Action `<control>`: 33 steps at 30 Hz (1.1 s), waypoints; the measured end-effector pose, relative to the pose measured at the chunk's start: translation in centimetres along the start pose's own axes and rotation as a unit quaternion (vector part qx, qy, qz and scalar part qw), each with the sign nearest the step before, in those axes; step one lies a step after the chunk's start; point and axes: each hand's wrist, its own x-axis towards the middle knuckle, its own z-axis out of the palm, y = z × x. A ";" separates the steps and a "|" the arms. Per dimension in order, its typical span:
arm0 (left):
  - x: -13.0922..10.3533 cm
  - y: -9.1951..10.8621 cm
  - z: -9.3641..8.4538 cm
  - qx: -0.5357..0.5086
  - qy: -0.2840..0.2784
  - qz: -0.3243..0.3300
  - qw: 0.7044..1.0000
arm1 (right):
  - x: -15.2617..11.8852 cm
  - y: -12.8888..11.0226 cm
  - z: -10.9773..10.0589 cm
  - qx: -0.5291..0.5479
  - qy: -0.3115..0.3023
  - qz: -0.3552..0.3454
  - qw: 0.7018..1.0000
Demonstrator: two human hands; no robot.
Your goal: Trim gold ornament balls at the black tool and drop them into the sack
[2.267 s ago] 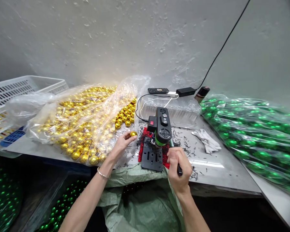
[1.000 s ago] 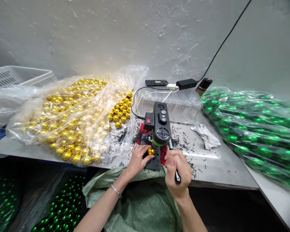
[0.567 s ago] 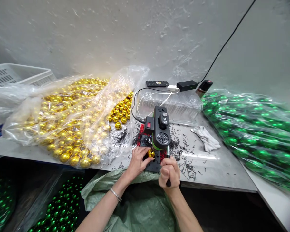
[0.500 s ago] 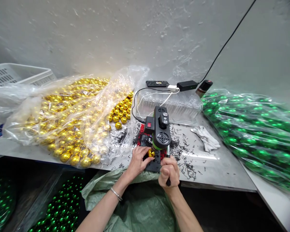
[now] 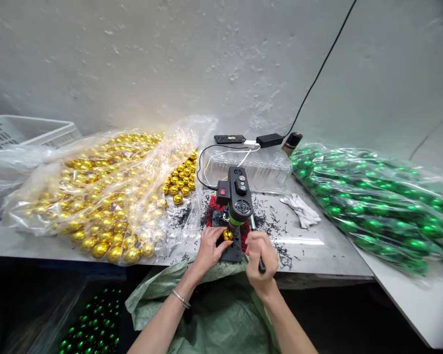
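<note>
A small black bench drill point(image 5: 239, 199) with a red switch stands in the middle of the table. My left hand point(image 5: 209, 246) pinches a shiny gold ball point(image 5: 228, 235) between thumb and fingers, on the black base plate point(image 5: 232, 253) under the drill head. My right hand point(image 5: 262, 256) is wrapped round the drill's lever handle point(image 5: 262, 266), whose black end sticks out below the fist. The drill tip and the top of the ball are partly hidden by the drill head.
On the left lies a clear bag of gold balls point(image 5: 107, 196), some spilling at its mouth. Green balls point(image 5: 369, 191) fill a bag on the right. White gloves point(image 5: 300, 210), black shavings point(image 5: 266, 221), a power adapter point(image 5: 270, 140) and a green sack point(image 5: 221, 314) are nearby.
The view has shifted, so the table things sit further left. My right hand and the lever handle have moved slightly right relative to the drill. My left hand still holds the gold ball.
</note>
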 end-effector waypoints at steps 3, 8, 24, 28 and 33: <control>-1.6 0.8 -0.8 -0.007 -0.006 0.002 1.000 | 2.3 -1.8 -0.9 0.012 -0.012 0.059 0.998; -5.5 2.2 -4.0 0.010 -0.066 0.036 0.997 | 2.4 -2.1 -1.0 0.004 -0.019 0.057 0.998; 10.8 -4.9 -11.2 0.299 -0.019 -0.311 0.902 | 0.8 -1.1 -0.2 0.004 -0.002 0.035 0.999; 12.2 -5.6 -11.2 0.287 -0.008 -0.336 0.897 | 0.7 -1.0 -0.2 0.003 0.000 0.031 1.000; 13.1 -6.1 -11.4 0.262 -0.009 -0.350 0.899 | 0.5 -0.8 -0.2 0.005 -0.005 0.031 1.000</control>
